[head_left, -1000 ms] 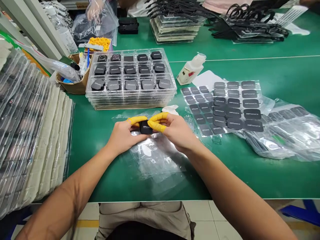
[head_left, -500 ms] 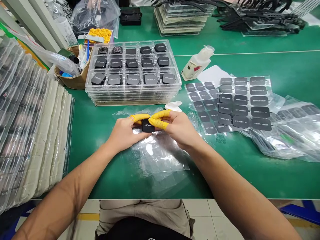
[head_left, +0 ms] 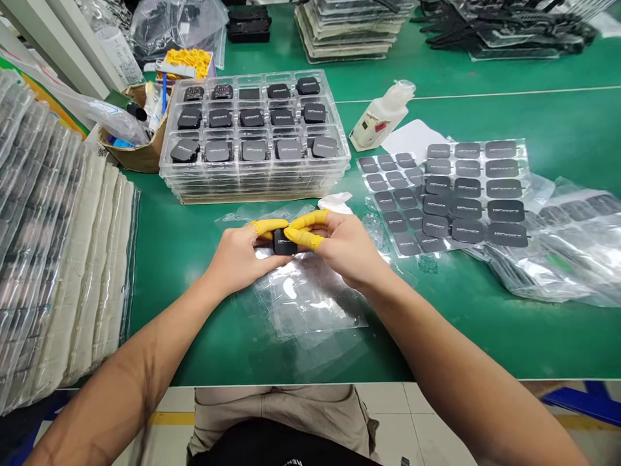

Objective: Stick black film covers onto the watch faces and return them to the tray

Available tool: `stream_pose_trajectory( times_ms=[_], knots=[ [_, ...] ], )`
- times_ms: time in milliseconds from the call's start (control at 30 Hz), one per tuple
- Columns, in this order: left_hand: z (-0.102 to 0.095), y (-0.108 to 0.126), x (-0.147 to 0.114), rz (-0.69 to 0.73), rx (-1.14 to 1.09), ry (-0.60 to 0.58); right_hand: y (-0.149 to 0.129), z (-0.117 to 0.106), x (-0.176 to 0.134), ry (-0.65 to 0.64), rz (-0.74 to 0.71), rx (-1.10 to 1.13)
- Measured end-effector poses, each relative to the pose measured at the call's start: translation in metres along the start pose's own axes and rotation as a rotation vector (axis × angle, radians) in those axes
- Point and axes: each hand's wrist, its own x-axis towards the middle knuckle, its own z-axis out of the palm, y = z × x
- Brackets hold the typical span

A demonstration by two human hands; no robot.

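Note:
Over the middle of the green table, a small black watch case [head_left: 283, 243] with white lettering on its face is held upright between both hands. My left hand [head_left: 242, 257] grips it from the left, with a yellow finger cot along the top and the bare thumb below. From the right, my right hand [head_left: 342, 249] pinches its upper right edge with finger and thumb, both in yellow cots. Part of the face is covered by those fingertips. Beneath the hands lie clear plastic films [head_left: 310, 301].
A clear compartment tray [head_left: 255, 175] of similar watch cases stands behind the hands. Sheets of dark labels [head_left: 468, 194] and a white bottle [head_left: 381, 120] are to the right. Stacked plastic trays [head_left: 63, 259] line the left. A cardboard box [head_left: 145, 155] and yellow finger cots [head_left: 187, 63] sit back left.
The whole view has shifted slightly. Both hands keep their hold on the watch case, with hardly any visible movement of the fingers.

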Motion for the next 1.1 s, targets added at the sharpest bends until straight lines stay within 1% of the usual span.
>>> stream_pose_trajectory(
  times_ms=[67,167,200,300,333,400,433,533,600,633,700,767,800,833,867,933,967,1000,1033,1067,1100],
  knots=[
    [0.000,0.000,0.001,-0.001,-0.005,0.000,-0.001,0.000,-0.002,0.033,-0.047,-0.121],
    [0.000,-0.001,0.001,-0.013,-0.015,0.006,-0.001,0.000,-0.006,0.136,-0.104,-0.316],
    [0.000,-0.001,0.002,-0.012,-0.021,0.007,-0.001,0.000,-0.006,0.128,-0.109,-0.335],
    [0.000,-0.001,0.002,-0.004,-0.032,-0.009,0.002,0.003,-0.004,0.022,-0.096,-0.302],
    [0.000,-0.001,0.002,-0.007,-0.040,-0.013,0.004,0.004,-0.002,0.021,-0.080,-0.275],
    [0.000,-0.001,0.002,-0.027,-0.053,-0.011,0.008,0.007,0.002,0.067,-0.047,-0.197],
    [-0.001,-0.002,0.002,-0.037,-0.057,-0.006,0.009,0.008,0.004,0.070,-0.047,-0.165],
    [-0.001,-0.002,0.002,-0.036,-0.051,-0.011,0.014,0.011,0.006,-0.015,-0.109,-0.186],
    [-0.001,-0.003,0.002,-0.027,-0.047,-0.023,0.016,0.012,0.002,-0.021,-0.129,-0.191],
    [0.000,-0.003,0.003,-0.033,-0.051,-0.020,0.015,0.012,0.000,0.013,-0.124,-0.171],
    [0.001,-0.003,0.004,-0.077,-0.065,0.009,0.008,0.009,-0.002,0.139,-0.130,-0.124],
    [0.002,-0.004,0.005,-0.128,-0.092,0.044,-0.008,0.005,0.005,0.276,-0.210,-0.123],
    [0.002,-0.004,0.006,-0.140,-0.110,0.054,-0.020,0.004,0.015,0.320,-0.273,-0.147],
    [0.002,-0.005,0.006,-0.142,-0.133,0.056,-0.033,0.004,0.031,0.336,-0.350,-0.185],
    [0.002,-0.006,0.007,-0.134,-0.156,0.049,-0.049,0.006,0.051,0.320,-0.422,-0.251],
    [0.002,-0.008,0.007,-0.114,-0.191,0.039,-0.080,0.015,0.104,0.301,-0.540,-0.410],
    [0.001,-0.008,0.006,-0.108,-0.199,0.037,-0.093,0.021,0.133,0.306,-0.564,-0.488],
    [0.001,-0.009,0.006,-0.102,-0.202,0.035,-0.104,0.027,0.161,0.321,-0.545,-0.566],
    [0.001,-0.010,0.006,-0.097,-0.200,0.036,-0.113,0.033,0.187,0.336,-0.484,-0.661],
    [0.002,-0.011,0.006,-0.093,-0.197,0.038,-0.119,0.039,0.208,0.309,-0.433,-0.797],
    [0.002,-0.012,0.006,-0.091,-0.194,0.037,-0.122,0.045,0.224,0.291,-0.426,-0.943]
  ],
)
